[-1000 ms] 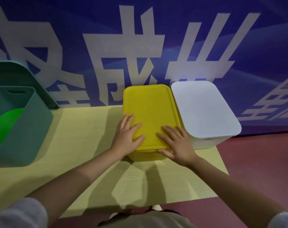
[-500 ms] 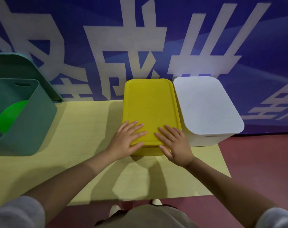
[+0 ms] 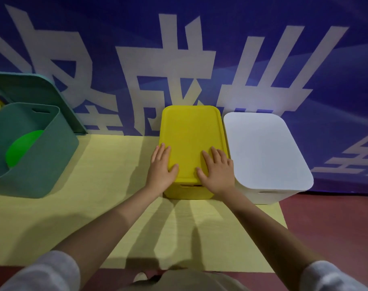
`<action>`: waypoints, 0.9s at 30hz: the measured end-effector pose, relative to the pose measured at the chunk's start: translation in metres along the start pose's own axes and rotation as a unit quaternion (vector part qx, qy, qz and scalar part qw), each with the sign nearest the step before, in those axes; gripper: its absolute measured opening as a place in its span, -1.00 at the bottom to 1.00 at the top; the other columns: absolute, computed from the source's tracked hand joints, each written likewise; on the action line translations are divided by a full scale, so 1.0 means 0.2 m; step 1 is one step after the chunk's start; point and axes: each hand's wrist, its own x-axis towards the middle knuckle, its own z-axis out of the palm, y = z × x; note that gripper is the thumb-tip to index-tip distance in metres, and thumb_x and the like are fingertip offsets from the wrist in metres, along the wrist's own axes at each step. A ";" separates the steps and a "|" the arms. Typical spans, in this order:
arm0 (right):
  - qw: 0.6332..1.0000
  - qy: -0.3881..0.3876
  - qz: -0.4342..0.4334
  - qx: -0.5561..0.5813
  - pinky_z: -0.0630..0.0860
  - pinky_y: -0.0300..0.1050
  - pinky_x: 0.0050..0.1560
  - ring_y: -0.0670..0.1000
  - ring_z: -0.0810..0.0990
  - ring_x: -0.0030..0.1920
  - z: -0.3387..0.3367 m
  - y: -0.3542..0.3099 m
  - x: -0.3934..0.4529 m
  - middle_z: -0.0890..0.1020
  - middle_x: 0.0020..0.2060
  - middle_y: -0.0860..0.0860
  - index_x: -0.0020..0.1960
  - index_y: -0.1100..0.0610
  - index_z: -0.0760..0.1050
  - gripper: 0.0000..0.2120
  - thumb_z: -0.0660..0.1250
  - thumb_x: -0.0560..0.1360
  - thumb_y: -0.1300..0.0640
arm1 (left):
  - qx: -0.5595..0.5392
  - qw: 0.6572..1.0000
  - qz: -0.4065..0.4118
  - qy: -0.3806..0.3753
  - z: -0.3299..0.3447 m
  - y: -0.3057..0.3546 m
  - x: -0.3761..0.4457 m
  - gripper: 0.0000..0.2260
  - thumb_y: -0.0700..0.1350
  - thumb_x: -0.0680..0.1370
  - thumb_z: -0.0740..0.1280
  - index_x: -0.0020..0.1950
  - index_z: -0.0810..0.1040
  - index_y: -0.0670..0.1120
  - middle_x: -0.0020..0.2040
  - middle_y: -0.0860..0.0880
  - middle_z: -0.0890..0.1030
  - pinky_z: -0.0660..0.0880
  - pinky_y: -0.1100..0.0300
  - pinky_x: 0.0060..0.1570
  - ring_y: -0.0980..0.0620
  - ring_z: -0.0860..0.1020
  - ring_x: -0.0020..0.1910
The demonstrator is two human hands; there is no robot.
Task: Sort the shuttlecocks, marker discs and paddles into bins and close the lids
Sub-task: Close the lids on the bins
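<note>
- Green bin (image 3: 29, 164), far left on the worktop (image 3: 107, 185), is uncovered; its green lid (image 3: 42, 95) leans on the wall behind, and a bright green disc (image 3: 21, 150) lies inside.
- Left hand (image 3: 161, 166) lies flat, fingers straight, on the near left edge of the yellow lid (image 3: 191, 135).
- That lid looks stiff, light, smooth plastic; pressing near its corners should seat it.
- Right hand (image 3: 217, 169) presses flat on the near right edge.
- White bin (image 3: 265, 156), lidded, stands just beside.

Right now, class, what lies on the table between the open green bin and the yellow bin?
Nothing stands there: the head view shows bare table between the green bin and the yellow bin.
</note>
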 end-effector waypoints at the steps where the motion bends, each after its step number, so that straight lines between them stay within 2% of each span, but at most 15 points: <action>1: 1.000 0.006 -0.009 0.008 0.26 0.15 0.34 0.20 0.22 0.45 -0.01 0.00 0.00 0.32 0.45 0.14 0.44 0.02 0.33 -0.29 -0.07 0.44 -0.33 | -0.025 1.000 -0.004 0.000 -0.01 0.00 0.00 -0.46 -0.01 0.58 0.26 0.53 0.19 -0.05 0.57 -0.02 0.06 0.04 0.07 0.48 0.02 -0.04 0.54; 3: 0.998 0.035 -0.043 0.034 0.39 0.17 0.26 0.22 0.36 0.37 -0.03 0.00 0.02 0.45 0.34 0.17 0.34 0.08 0.45 -0.37 0.04 0.45 -0.26 | -0.071 0.997 -0.015 0.014 -0.04 0.00 0.01 -0.54 -0.04 0.58 0.27 0.48 0.30 -0.02 0.55 -0.02 0.13 0.13 0.06 0.45 0.00 0.06 0.52; 5: 0.993 0.066 -0.071 0.070 0.44 0.13 0.23 0.21 0.43 0.30 -0.07 -0.03 0.03 0.52 0.26 0.16 0.27 0.12 0.51 -0.45 0.10 0.45 -0.19 | -0.103 0.993 -0.022 0.057 -0.10 0.01 0.02 -0.61 -0.07 0.59 0.27 0.42 0.38 -0.01 0.50 -0.02 0.23 0.19 0.10 0.39 -0.01 0.17 0.48; 8: 0.982 0.080 -0.085 0.146 0.41 0.04 0.26 0.15 0.42 0.29 -0.11 -0.15 0.08 0.52 0.24 0.13 0.28 0.13 0.50 -0.50 0.14 0.49 -0.13 | -0.156 0.980 -0.053 0.108 -0.22 0.02 0.05 -0.67 -0.09 0.60 0.24 0.37 0.43 -0.02 0.42 0.00 0.33 0.26 0.16 0.33 0.03 0.28 0.41; 11: 0.970 0.056 -0.067 0.226 0.37 -0.05 0.27 0.05 0.40 0.30 -0.13 -0.33 0.14 0.50 0.27 0.06 0.33 0.08 0.44 -0.62 0.24 0.55 -0.02 | -0.193 0.968 -0.090 0.132 -0.37 -0.04 0.09 -0.70 -0.11 0.62 0.21 0.35 0.42 0.03 0.38 0.02 0.36 0.34 0.23 0.21 0.09 0.35 0.33; 14: 0.961 0.052 -0.046 0.267 0.45 -0.11 0.20 -0.02 0.47 0.23 -0.10 -0.56 0.21 0.52 0.24 -0.01 0.34 0.04 0.43 -0.65 0.24 0.57 0.03 | -0.200 0.963 -0.095 0.151 -0.54 -0.19 0.12 -0.71 -0.13 0.62 0.19 0.33 0.43 0.06 0.28 0.04 0.42 0.37 0.35 0.02 0.17 0.42 0.15; 16: 0.954 0.052 -0.043 0.291 0.48 -0.15 0.14 -0.03 0.51 0.19 -0.07 -0.74 0.26 0.55 0.21 -0.01 0.33 0.06 0.44 -0.66 0.25 0.56 0.06 | -0.203 0.964 -0.095 0.142 -0.66 -0.32 0.13 -0.72 -0.12 0.62 0.19 0.32 0.44 0.06 0.25 0.06 0.44 0.37 0.38 -0.07 0.18 0.44 0.10; 19: 0.950 0.056 -0.039 0.305 0.45 -0.18 0.13 -0.02 0.53 0.17 -0.03 -1.01 0.34 0.56 0.20 0.01 0.32 0.10 0.45 -0.67 0.24 0.57 0.10 | -0.198 0.968 -0.078 0.129 -0.86 -0.53 0.15 -0.72 -0.14 0.60 0.19 0.30 0.46 0.04 0.24 0.05 0.48 0.40 0.29 -0.01 0.15 0.46 0.09; 22: 0.942 0.050 0.009 0.333 0.47 -0.17 0.13 -0.06 0.52 0.14 0.04 -1.29 0.40 0.56 0.17 -0.03 0.34 0.08 0.44 -0.66 0.21 0.58 0.08 | -0.192 0.972 -0.073 0.115 -1.06 -0.75 0.16 -0.71 -0.18 0.59 0.20 0.29 0.47 -0.01 0.21 0.03 0.50 0.38 0.23 0.05 0.12 0.47 0.08; 25: 0.927 0.031 0.038 0.372 0.45 -0.20 0.04 -0.08 0.51 0.05 0.11 -1.59 0.47 0.56 0.07 -0.04 0.32 0.07 0.45 -0.69 0.21 0.59 0.09 | -0.191 0.973 -0.069 0.107 -1.26 -0.98 0.18 -0.70 -0.21 0.56 0.22 0.28 0.49 -0.04 0.20 -0.04 0.54 0.46 0.09 0.18 0.06 0.52 0.09; 27: 0.923 0.023 0.041 0.383 0.43 -0.18 -0.05 -0.02 0.54 -0.03 0.15 -1.76 0.53 0.57 -0.04 -0.03 0.29 0.09 0.47 -0.70 0.21 0.57 0.14 | -0.192 0.973 -0.080 0.101 -1.38 -1.11 0.18 -0.70 -0.21 0.56 0.22 0.27 0.50 -0.06 0.20 -0.06 0.55 0.46 0.09 0.20 0.06 0.53 0.08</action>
